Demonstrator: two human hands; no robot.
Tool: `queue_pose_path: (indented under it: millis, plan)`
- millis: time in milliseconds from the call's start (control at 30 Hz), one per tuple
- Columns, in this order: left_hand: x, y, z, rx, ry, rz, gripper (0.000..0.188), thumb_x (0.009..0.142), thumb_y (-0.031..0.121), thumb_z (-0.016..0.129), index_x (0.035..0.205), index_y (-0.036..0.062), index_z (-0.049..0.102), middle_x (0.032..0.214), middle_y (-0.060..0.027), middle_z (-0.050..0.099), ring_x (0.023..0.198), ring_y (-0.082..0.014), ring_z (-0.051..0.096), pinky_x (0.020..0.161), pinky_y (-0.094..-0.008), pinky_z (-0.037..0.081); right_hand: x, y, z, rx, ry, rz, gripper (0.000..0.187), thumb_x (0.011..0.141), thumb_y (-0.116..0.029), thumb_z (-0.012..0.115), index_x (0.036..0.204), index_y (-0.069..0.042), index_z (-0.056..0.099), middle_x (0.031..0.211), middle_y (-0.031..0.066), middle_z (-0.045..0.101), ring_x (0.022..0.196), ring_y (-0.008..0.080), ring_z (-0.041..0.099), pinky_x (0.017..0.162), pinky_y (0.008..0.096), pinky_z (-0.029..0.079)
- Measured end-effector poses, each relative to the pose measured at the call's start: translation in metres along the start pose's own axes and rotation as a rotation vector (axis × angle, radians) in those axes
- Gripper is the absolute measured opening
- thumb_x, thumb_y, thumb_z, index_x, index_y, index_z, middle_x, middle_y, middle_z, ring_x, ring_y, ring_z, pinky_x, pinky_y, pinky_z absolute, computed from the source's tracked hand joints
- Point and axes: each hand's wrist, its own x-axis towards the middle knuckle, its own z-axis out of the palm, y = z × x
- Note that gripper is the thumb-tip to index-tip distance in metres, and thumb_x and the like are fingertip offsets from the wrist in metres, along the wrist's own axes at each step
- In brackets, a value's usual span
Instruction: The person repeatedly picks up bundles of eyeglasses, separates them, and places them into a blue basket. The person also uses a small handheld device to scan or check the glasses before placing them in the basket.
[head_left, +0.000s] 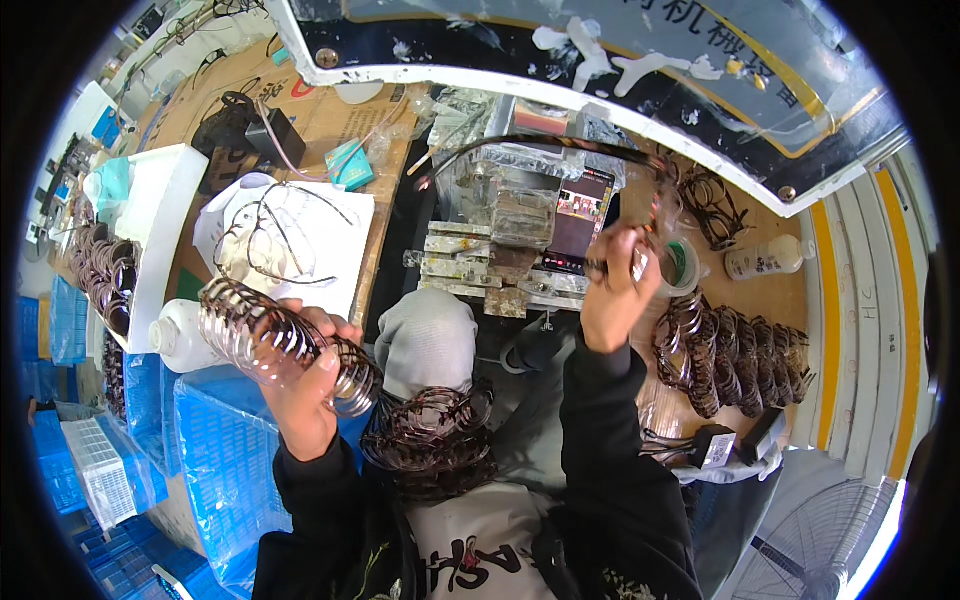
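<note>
My left hand (308,390) is wrapped round a long nested stack of brown eyeglass frames (250,330), their rims lined up one behind another. On the right, my right hand (617,300) is raised with its fingers closed on a single tortoiseshell eyeglass frame (560,143). A long thin arm of that frame reaches leftward over the bench machine; its rim end is blurred near my fingers. Another heap of dark eyeglass frames (428,440) rests on my lap between my forearms. Beyond my hands stands a machine with metal clamp blocks (522,220).
A phone (580,222) with a lit screen leans beside the blocks. Rows of stacked frames (735,355), a tape roll (680,265) and a bottle (768,258) lie at right. At left are papers (350,215), a white bottle (180,335) and a blue crate (225,440). A machine panel (600,60) overhangs.
</note>
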Motion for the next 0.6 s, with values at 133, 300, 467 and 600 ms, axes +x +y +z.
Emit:
queue_pose_path:
  millis: [133, 300, 467, 600]
  plan:
    - [-0.007, -0.001, -0.004, -0.067, -0.022, 0.006, 0.040, 0.080, 0.009, 0.052, 0.118, 0.0001, 0.041, 0.089, -0.0118, 0.051, 0.082, -0.0248, 0.053, 0.074, -0.0395, 0.047, 0.023, 0.028, 0.011, -0.074, -0.015, -0.018, 0.016, 0.091, -0.024, 0.056, 0.090, -0.008, 0.055, 0.069, -0.0047, 0.048, 0.060, 0.0012, 0.039, 0.049, 0.0155, 0.026]
    - [-0.015, 0.001, -0.010, -0.134, -0.009, -0.039, 0.038, 0.088, 0.021, 0.046, 0.118, -0.0011, 0.040, 0.085, -0.0116, 0.051, 0.076, -0.0244, 0.053, 0.066, -0.0380, 0.047, 0.025, 0.035, 0.017, -0.098, -0.025, -0.058, 0.017, 0.092, -0.025, 0.055, 0.088, -0.008, 0.055, 0.069, -0.0053, 0.047, 0.062, 0.0021, 0.041, 0.050, 0.0157, 0.027]
    - [-0.015, -0.001, -0.008, -0.131, -0.024, -0.056, 0.037, 0.092, 0.024, 0.039, 0.119, -0.0014, 0.039, 0.086, -0.0133, 0.052, 0.071, -0.0244, 0.055, 0.062, -0.0376, 0.048, 0.027, 0.046, 0.014, -0.057, -0.009, -0.127, 0.018, 0.092, -0.023, 0.054, 0.088, -0.006, 0.055, 0.072, -0.0050, 0.046, 0.064, 0.0037, 0.041, 0.051, 0.0165, 0.031]
    - [-0.012, -0.001, -0.002, -0.251, -0.024, -0.069, 0.048, 0.095, 0.040, 0.034, 0.118, -0.0021, 0.038, 0.082, -0.0160, 0.055, 0.067, -0.0266, 0.058, 0.059, -0.0385, 0.051, 0.022, 0.043, 0.011, -0.083, 0.014, -0.118, 0.014, 0.092, -0.007, 0.049, 0.101, 0.002, 0.054, 0.083, -0.0008, 0.052, 0.065, 0.0042, 0.042, 0.058, 0.0183, 0.034]
